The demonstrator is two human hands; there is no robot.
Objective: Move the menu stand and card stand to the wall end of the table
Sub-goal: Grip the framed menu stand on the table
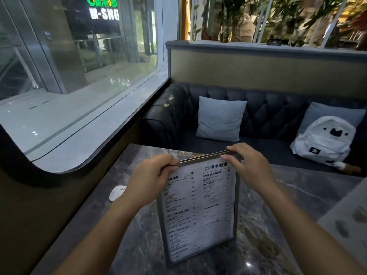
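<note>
The menu stand [198,211], a tall grey-framed sheet printed with drink lists, stands upright on the dark marble table [288,195] in front of me. My left hand [151,179] grips its top left corner. My right hand [250,165] grips the top right corner, fingers curled over the upper edge. A small white round object [116,193] lies on the table near the wall side, left of my left forearm; I cannot tell whether it is the card stand.
A curved window wall [79,116] runs along the table's left side. Beyond the table is a dark tufted sofa [258,108] with two grey cushions [220,119] and a white backpack [323,139]. A pale patterned surface [347,221] shows at right.
</note>
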